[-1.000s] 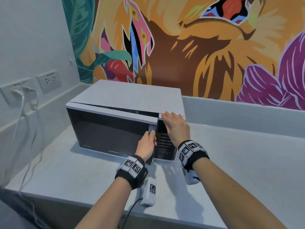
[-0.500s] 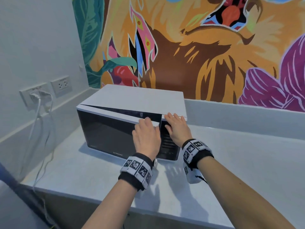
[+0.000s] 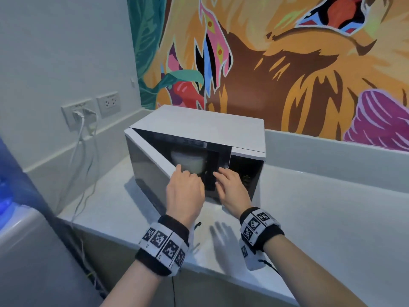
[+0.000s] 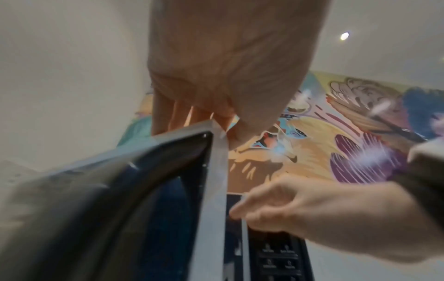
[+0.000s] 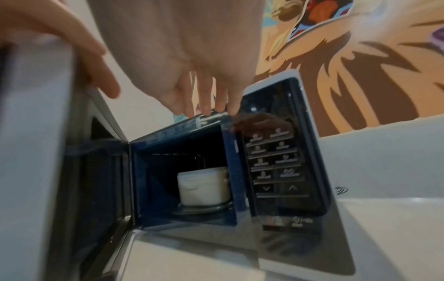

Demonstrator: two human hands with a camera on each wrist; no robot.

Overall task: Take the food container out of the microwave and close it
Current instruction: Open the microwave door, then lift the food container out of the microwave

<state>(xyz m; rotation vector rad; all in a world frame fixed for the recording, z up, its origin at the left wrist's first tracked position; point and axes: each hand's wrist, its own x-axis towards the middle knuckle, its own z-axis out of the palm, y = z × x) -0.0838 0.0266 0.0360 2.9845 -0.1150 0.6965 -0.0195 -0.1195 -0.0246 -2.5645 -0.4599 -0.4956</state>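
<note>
A white microwave (image 3: 199, 122) stands on the counter with its dark-glass door (image 3: 146, 165) swung about halfway open to the left. Inside on the turntable sits the white food container (image 5: 204, 187), lid on, also showing in the head view (image 3: 188, 162). My left hand (image 3: 183, 176) grips the door's top free corner (image 4: 211, 136), fingers over the outside and thumb on the inner side. My right hand (image 3: 223, 180) hovers before the opening beside the control panel (image 5: 276, 161); its fingers (image 5: 209, 102) hang straight and hold nothing.
The pale counter (image 3: 332, 218) stretches to the right of the microwave, with its front edge close to me. Wall sockets with white cables (image 3: 88, 114) are at the left. A blue and white object (image 3: 8, 196) stands at the far left. A painted wall rises behind.
The door has swung open to the left under my left hand, baring the container. My right hand has come off the microwave's top front edge and dropped before the opening.
</note>
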